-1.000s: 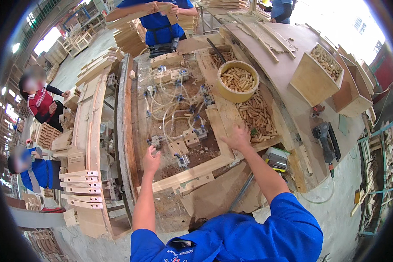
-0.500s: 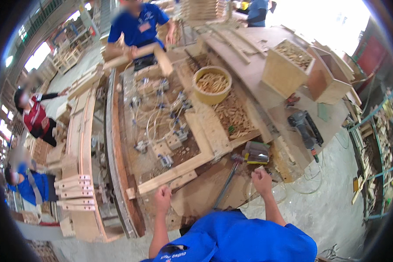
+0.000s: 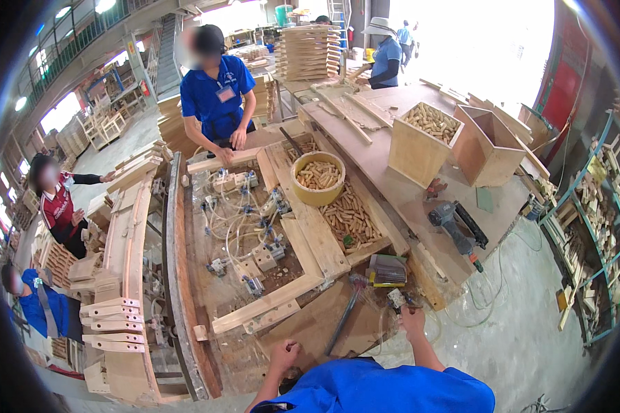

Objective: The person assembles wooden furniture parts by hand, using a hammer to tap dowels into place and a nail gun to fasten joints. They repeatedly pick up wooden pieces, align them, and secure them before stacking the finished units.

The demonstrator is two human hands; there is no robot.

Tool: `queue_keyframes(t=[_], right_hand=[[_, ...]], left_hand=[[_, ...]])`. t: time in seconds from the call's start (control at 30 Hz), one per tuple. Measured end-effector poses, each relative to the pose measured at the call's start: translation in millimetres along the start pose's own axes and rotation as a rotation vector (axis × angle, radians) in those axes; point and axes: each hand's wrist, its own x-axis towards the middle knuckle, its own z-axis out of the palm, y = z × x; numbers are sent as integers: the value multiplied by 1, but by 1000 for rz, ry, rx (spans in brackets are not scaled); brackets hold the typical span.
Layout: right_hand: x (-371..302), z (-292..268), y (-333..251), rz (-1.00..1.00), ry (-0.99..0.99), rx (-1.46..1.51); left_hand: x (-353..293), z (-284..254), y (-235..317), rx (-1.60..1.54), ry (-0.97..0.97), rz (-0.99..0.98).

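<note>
My left hand is loosely curled in front of the bench's near edge, with nothing visible in it. My right hand has its fingers closed at a small metal air valve by the bench edge; the exact grip is partly hidden. An L-shaped corner of wooden rails, with a near rail and a side rail, lies against the clamping jig. Inside it sit several small air cylinders and clear hoses. Across the bench, a co-worker's hands rest on the far rail.
A hammer lies near a clear-and-yellow box. Wooden dowels fill a yellow tub and a trough. A nail gun and wooden bins stand on the right table. Drilled slats are stacked at left.
My left hand has drawn back from the near rail toward my body. My right hand has moved lower, to the valve. The co-worker has set the carried wooden corner piece down on the jig.
</note>
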Motion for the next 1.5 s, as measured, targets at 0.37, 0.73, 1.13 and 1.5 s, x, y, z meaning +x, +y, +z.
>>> queue_keyframes(t=[0.37,0.73,1.13,1.5], right_hand=[[3,2,-2,-228,335,-573],[8,-2,1,-354,314,-580],[7,-1,0,-399,239,-535],[9,0,5,-490,246,-570]], left_hand=[[5,-1,0,55,-72,-53],[9,1,1,90,-76,-71],[8,-6,7,230,-24,-15],[5,-2,-3,190,48,-1]])
